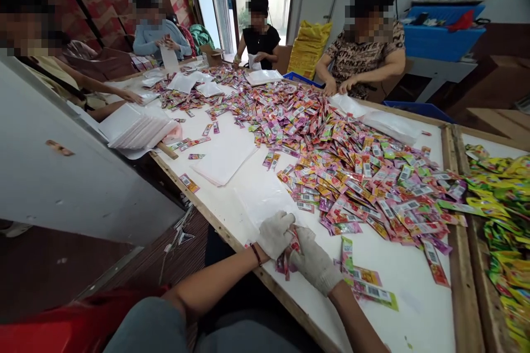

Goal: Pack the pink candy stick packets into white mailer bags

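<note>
Peeking out between the gloved hands, the sachets (286,267) are partly hidden, their number unclear. Left hand (274,234) and right hand (314,263) curl their fingers around them at the table's (318,314) near edge. Beyond lies a clear bag (264,198); right, a pile (331,149).

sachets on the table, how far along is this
Done: a bag lies spread out; no filled one can be made out. In hand: a few sachets between the gloved left hand and right hand. Remaining: a large loose heap and a stack of flat bags; probably early.
</note>
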### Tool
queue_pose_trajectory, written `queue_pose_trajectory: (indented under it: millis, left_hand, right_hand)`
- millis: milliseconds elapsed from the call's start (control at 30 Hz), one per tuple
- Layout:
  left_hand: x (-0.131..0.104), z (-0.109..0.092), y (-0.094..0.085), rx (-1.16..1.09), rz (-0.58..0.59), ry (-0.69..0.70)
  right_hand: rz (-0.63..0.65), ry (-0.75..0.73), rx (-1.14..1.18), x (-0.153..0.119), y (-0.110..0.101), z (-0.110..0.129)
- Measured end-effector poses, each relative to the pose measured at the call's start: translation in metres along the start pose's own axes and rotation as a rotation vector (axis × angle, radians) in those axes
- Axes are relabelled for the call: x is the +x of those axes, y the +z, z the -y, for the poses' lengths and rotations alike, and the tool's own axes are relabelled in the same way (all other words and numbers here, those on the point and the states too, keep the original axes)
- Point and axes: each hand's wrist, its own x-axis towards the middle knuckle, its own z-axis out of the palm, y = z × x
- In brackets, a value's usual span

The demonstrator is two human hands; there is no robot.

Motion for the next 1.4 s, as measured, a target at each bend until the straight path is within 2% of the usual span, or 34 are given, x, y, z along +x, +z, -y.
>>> queue_pose_trajectory:
  millis: [67,167,200,300,367,433,500,600,667,733,800,867,933,1033,1100,1200,1333,1400]
  left_hand:
    - [-0.002,-0.003,-0.004,0.052,0.037,0.075]
    - [-0.005,-0.010,-0.011,0.154,0.103,0.202]
    - [-0.005,-0.010,-0.013,0.176,0.118,0.226]
    - [0.000,-0.001,-0.017,0.185,0.117,0.189]
    - [0.006,0.010,-0.016,0.134,0.092,0.135]
    - [0.009,0.016,-0.014,0.052,0.064,0.111]
    - [0.009,0.016,-0.011,-0.013,0.037,0.134]
    - [0.006,0.007,-0.006,-0.050,-0.011,0.224]
    - [0.007,0.004,-0.007,-0.103,-0.031,0.248]
    - [0.013,0.007,-0.012,-0.251,-0.047,0.194]
    - [0.022,0.015,-0.021,-0.528,-0.071,0.064]
    - [0.033,0.022,-0.028,-0.872,-0.109,-0.084]
    - [0.042,0.023,-0.033,-1.153,-0.144,-0.174]
    - [0.047,0.014,-0.032,-1.334,-0.192,-0.173]
    - [0.047,0.004,-0.031,-1.324,-0.183,-0.153]
    - [0.046,-0.006,-0.041,-1.170,-0.140,-0.094]
    - [0.050,-0.011,-0.084,-0.793,-0.129,0.147]
    - [0.053,-0.012,-0.109,-0.665,-0.140,0.205]
  right_hand:
    - [0.014,0.079,-0.034,-0.002,-0.001,0.000]
    - [0.077,0.241,-0.120,0.011,-0.012,0.001]
    - [0.103,0.225,-0.130,0.017,-0.016,-0.001]
    - [0.130,0.248,-0.020,0.025,-0.024,-0.013]
    - [0.051,0.185,0.181,0.019,-0.021,-0.021]
    - [-0.085,0.059,0.351,0.009,-0.011,-0.024]
    - [-0.219,0.009,0.371,0.005,0.003,-0.022]
    - [-0.301,0.146,0.282,0.014,0.016,-0.015]
    - [-0.250,0.212,0.324,0.023,0.013,-0.013]
    - [-0.160,0.205,0.485,0.026,0.001,-0.017]
    - [-0.111,0.185,0.748,0.019,-0.014,-0.026]
    - [-0.177,0.213,0.988,0.009,-0.025,-0.036]
    - [-0.271,0.294,1.093,0.002,-0.029,-0.043]
    - [-0.232,0.367,1.084,0.003,-0.026,-0.040]
    - [-0.190,0.357,1.039,0.011,-0.027,-0.031]
    - [-0.252,0.319,0.929,0.024,-0.044,-0.012]
    - [-0.362,0.179,0.797,0.029,-0.090,0.014]
    - [-0.410,0.141,0.766,0.025,-0.112,0.027]
